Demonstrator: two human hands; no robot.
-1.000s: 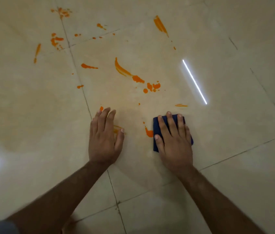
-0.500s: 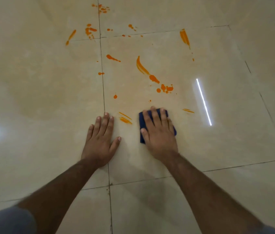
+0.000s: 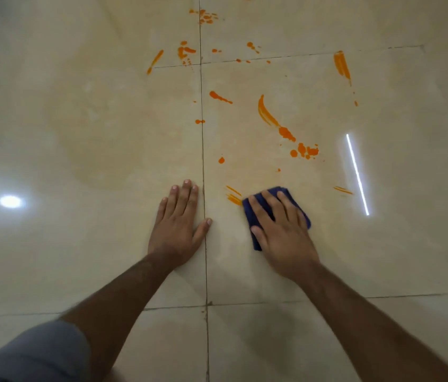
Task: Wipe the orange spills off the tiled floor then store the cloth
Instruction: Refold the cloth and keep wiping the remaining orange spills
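At the centre of the frame, on the glossy tiled floor, my right hand lies flat with fingers spread over the folded blue cloth, pressing it down rather than clutching it, its left edge touching a set of thin orange streaks. My left hand is open and empty, palm down as a prop just left of the grout line that runs up the middle. Nearly all the orange spills lie ahead: a long curved smear with blobs right of centre, a lone drop above the cloth, a stroke at upper right, and scattered spatter along the top (some sitting on the grout, which I expect will hold colour). To do this pass well, I judge I should keep the whole palm's weight on the cloth, sweep left through the nearest streaks, then work outward in overlapping strokes, refolding to a clean face so the orange lifts instead of spreading. Where the cloth gets stored is not in view.
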